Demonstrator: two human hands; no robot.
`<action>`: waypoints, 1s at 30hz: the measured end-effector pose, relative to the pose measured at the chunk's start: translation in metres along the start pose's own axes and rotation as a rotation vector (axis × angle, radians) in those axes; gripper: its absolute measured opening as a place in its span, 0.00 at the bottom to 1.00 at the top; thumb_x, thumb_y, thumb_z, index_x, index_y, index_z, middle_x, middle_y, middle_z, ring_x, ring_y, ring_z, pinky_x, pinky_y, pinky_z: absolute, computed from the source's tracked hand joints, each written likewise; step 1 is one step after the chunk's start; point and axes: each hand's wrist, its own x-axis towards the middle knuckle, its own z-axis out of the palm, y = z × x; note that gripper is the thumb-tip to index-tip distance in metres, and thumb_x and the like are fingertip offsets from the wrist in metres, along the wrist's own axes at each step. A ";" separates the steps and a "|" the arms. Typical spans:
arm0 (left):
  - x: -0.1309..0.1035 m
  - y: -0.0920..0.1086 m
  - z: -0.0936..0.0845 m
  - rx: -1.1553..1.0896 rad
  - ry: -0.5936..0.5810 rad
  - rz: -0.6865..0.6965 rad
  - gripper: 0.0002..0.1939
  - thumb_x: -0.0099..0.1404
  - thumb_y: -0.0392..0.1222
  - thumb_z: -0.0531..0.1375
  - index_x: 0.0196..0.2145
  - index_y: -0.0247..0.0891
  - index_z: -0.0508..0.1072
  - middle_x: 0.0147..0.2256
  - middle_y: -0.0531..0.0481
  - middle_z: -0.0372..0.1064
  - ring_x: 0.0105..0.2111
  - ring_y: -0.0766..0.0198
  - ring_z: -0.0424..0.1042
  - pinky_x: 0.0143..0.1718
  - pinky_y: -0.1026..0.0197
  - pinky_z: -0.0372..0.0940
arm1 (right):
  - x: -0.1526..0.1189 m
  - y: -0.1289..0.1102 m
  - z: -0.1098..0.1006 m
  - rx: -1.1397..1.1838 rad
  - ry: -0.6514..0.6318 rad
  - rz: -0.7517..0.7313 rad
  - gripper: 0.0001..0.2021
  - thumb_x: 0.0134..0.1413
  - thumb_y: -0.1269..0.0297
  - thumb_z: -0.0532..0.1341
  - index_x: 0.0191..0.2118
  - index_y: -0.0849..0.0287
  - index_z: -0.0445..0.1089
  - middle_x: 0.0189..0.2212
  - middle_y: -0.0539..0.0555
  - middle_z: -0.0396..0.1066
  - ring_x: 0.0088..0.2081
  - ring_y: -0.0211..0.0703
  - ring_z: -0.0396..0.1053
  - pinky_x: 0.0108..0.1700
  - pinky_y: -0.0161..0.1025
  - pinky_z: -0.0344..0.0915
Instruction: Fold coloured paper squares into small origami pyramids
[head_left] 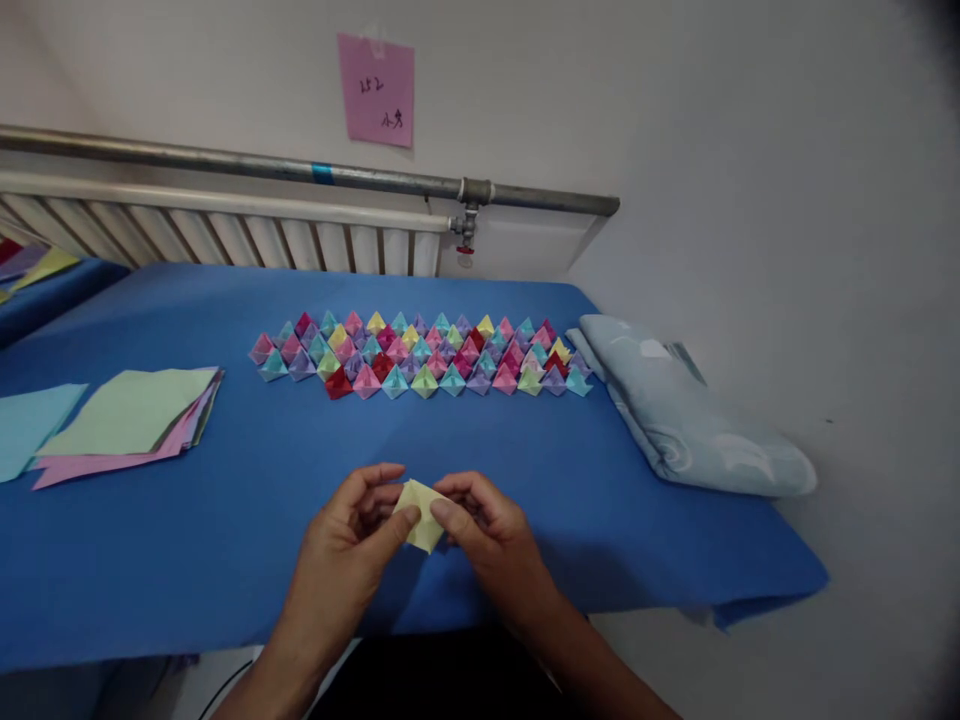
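Observation:
Between my two hands is a small folded piece of pale yellow origami paper (421, 512), held just above the blue-covered table near its front edge. My left hand (360, 530) pinches its left side, thumb on the front face and fingers curled behind. On the opposite side my right hand (491, 525) grips it the same way. The fingertips behind the paper are partly hidden. Farther back, rows of small folded paper boats (424, 382) in many colours stand close together on the blue cloth (300, 560).
A stack of coloured paper sheets (135, 410) lies at the left, with light blue sheets (34, 425) beside it. A folded pale blue blanket (675, 410) rests by the right wall. Behind the table run a radiator (262, 240) and a metal pipe (225, 165).

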 end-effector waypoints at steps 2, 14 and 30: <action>-0.001 0.001 0.000 0.001 -0.017 -0.018 0.21 0.49 0.45 0.67 0.41 0.38 0.70 0.32 0.51 0.77 0.31 0.64 0.76 0.33 0.62 0.70 | 0.001 0.000 0.001 -0.051 -0.010 0.001 0.10 0.55 0.57 0.59 0.29 0.57 0.68 0.22 0.46 0.64 0.25 0.34 0.62 0.28 0.31 0.60; 0.005 -0.001 -0.004 0.089 -0.014 -0.054 0.15 0.49 0.49 0.68 0.31 0.38 0.76 0.26 0.53 0.74 0.26 0.66 0.72 0.28 0.65 0.66 | -0.001 0.002 0.002 -0.188 -0.002 -0.055 0.10 0.55 0.60 0.59 0.25 0.57 0.67 0.21 0.46 0.63 0.25 0.34 0.60 0.29 0.31 0.58; 0.020 -0.012 -0.008 0.016 0.046 -0.139 0.16 0.44 0.44 0.70 0.31 0.36 0.74 0.23 0.55 0.72 0.21 0.69 0.68 0.24 0.66 0.62 | 0.001 0.017 0.008 0.179 -0.111 0.228 0.22 0.43 0.66 0.65 0.47 0.53 0.65 0.26 0.44 0.69 0.25 0.33 0.64 0.25 0.29 0.60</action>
